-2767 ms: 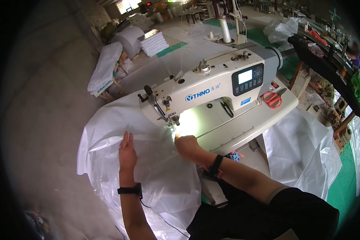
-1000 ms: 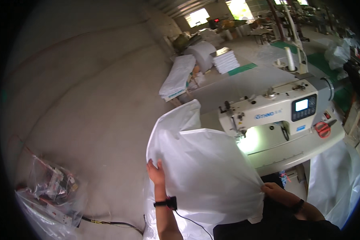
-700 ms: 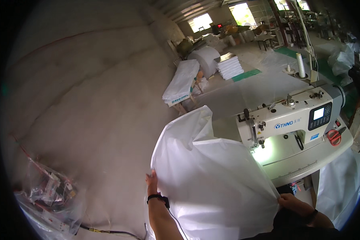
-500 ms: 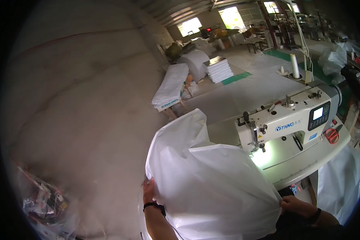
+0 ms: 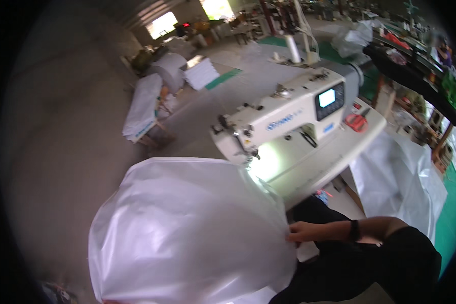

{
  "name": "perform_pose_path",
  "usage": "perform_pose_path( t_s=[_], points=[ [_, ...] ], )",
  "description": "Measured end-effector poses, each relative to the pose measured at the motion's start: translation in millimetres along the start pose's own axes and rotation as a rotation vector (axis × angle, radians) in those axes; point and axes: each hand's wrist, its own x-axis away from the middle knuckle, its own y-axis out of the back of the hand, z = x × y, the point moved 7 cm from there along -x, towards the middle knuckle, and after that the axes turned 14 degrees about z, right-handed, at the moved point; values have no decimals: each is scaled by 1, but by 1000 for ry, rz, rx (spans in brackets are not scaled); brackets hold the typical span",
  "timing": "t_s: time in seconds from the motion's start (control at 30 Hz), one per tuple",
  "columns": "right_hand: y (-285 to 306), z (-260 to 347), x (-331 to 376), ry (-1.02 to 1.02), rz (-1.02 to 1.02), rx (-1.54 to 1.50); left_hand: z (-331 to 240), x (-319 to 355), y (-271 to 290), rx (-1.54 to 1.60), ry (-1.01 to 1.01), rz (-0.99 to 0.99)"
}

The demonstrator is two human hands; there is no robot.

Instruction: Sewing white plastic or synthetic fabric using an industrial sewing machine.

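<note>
White sheet [image 5: 187, 233] has billowed over the left hand; right hand [image 5: 301, 232] pinches its edge.

The billowed white sheet [image 5: 187, 233] blocks the left; sewing machine [image 5: 289, 116] stands beyond.

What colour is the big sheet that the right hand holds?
The sheet is white and slightly glossy; the head view shows it.

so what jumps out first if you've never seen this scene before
A big billowing white plastic bag fills the lower middle, pinched at its right edge by the right hand. Just behind it, at centre right, sits a cream industrial sewing machine with a lit work lamp and a small screen. The left hand is hidden behind the bag.
</note>
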Motion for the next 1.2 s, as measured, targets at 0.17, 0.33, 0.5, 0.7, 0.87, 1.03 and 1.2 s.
perform_pose_path(
  t_s=[0.17, 0.33, 0.5, 0.7, 0.87, 1.03, 1.2],
  points=[
    [-13, -21, -30, 71, 92, -153, -145, 89, -99, 10, 95, 180],
    [-6, 18, -19, 120, -35, -351, -221, 166, -154, 11, 195, 273],
    [-9, 17, -40, 253, -219, 109, -282, 251, -318, -247, -96, 1127],
    [-10, 18, 4, -89, -15, 577, -116, 218, -324, -789, 90, 956],
    [23, -74, -45, 174, 185, 91, -106, 214, -336, -851, -7, 968],
    [30, -56, -71, 395, 48, -31, -83, 191, -342, -876, 50, 1092],
    [-42, 18, -160, 470, 64, 16, -70, 147, -366, -738, 76, 1283]
  ],
)
